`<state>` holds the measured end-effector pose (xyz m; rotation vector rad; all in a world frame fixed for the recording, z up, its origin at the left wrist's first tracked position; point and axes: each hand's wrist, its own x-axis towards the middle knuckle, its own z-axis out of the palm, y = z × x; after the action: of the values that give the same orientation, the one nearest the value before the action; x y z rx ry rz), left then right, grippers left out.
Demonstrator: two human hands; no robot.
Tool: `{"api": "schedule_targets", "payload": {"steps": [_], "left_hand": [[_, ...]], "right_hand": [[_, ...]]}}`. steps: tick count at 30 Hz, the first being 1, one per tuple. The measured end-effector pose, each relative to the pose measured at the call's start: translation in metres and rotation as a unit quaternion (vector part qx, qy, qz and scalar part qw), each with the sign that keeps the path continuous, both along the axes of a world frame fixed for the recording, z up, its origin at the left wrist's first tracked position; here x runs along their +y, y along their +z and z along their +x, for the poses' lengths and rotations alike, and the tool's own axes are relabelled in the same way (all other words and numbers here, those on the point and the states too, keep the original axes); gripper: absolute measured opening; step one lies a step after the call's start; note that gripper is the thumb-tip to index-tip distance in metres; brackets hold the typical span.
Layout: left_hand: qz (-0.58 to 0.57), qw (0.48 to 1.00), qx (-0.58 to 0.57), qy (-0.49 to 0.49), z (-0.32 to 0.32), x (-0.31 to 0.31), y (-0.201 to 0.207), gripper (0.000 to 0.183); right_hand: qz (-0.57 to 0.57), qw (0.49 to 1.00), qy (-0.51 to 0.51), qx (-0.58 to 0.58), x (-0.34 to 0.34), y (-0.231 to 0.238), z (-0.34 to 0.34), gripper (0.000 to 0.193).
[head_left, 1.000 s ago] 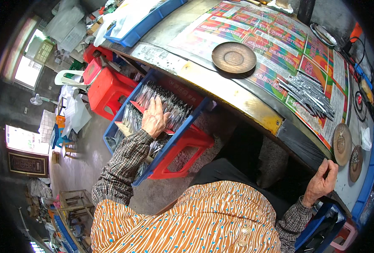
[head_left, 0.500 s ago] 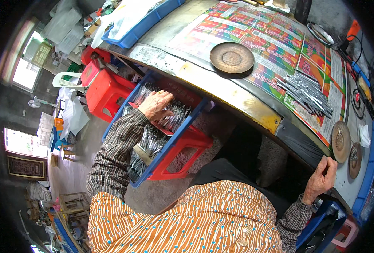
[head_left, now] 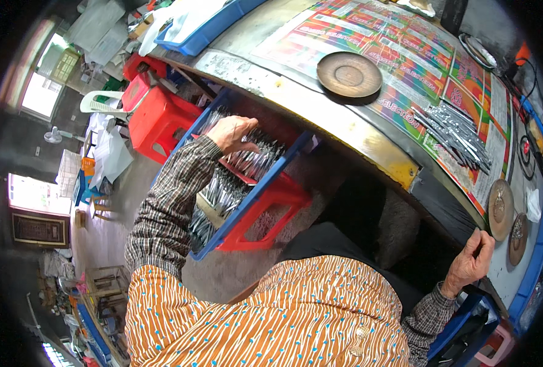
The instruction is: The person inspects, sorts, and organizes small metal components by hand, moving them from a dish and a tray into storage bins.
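Note:
My left hand (head_left: 231,134) is over a blue bin (head_left: 213,248) full of thin, silvery grey sticks (head_left: 244,160). Its thumb and curled fingers are apart, and I see nothing between them. Red and tan dividers split the bin into compartments. My right hand (head_left: 469,264) is beside the table's right front edge, thumb and fingers drawn together; whatever they hold, if anything, cannot be made out. Close by lie two round brown wooden dishes, the larger dish (head_left: 500,209) and the smaller dish (head_left: 517,238), each with small shiny bits in it.
On the table a round wooden plate (head_left: 349,74) rests near a loose pile of grey sticks (head_left: 455,136) on colourful printed sheeting (head_left: 345,30). A red stool (head_left: 265,214) is under the bin; stacked red stools (head_left: 155,125) stand left. A blue tray (head_left: 213,27) sits at the back.
My left hand has risen slightly from the sticks, its fingers still curled. My right hand has barely moved. The whole view has shifted a little.

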<state>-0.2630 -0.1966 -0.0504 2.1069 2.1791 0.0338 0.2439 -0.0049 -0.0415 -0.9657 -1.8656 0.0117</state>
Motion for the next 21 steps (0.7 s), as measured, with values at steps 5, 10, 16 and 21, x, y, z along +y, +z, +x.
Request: {"api": "schedule_targets", "payload": {"steps": [5, 10, 16, 21], "left_hand": [[-0.043, 0.999, 0.011, 0.014, 0.0, 0.003, 0.004, 0.053], [0.113, 0.993, -0.042, 0.018, 0.012, -0.025, 0.021, 0.038], [0.172, 0.977, -0.038, 0.118, 0.036, -0.084, 0.045, 0.032], [0.202, 0.953, -0.033, 0.224, 0.028, -0.104, 0.01, 0.041]], "right_hand": [[0.006, 1.0, 0.015, 0.01, 0.002, -0.002, -0.001, 0.011], [-0.005, 1.0, -0.001, 0.0, 0.001, -0.003, -0.001, 0.013], [0.004, 1.0, -0.012, 0.006, 0.004, -0.006, 0.004, 0.013], [-0.004, 1.0, 0.0, -0.012, 0.003, -0.004, 0.004, 0.013]]}}
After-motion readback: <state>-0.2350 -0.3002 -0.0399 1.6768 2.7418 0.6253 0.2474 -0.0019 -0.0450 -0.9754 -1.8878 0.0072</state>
